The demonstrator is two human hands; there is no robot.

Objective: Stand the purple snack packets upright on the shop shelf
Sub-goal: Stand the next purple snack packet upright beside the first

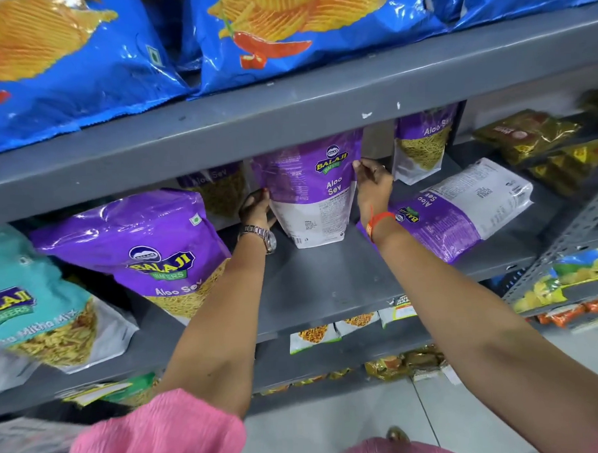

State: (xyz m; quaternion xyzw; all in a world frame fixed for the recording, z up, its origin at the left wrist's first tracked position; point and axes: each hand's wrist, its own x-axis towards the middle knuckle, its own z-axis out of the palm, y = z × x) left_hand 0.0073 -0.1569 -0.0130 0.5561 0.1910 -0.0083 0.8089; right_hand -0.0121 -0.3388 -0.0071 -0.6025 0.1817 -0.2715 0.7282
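On the grey shelf point(327, 280), an upright purple packet point(314, 188) is grasped at its edges by the left hand point(255, 209) and right hand point(373, 183) — another purple packet point(461, 209) lies flat just beside the right wrist.

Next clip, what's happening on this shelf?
A person is stocking a grey shop shelf. Both hands hold one purple Aloo Sev packet upright, the left hand on its left edge and the right hand on its right edge, its base on the shelf. Another purple packet lies flat to the right, not yet stood up. Others stand behind and to the left.
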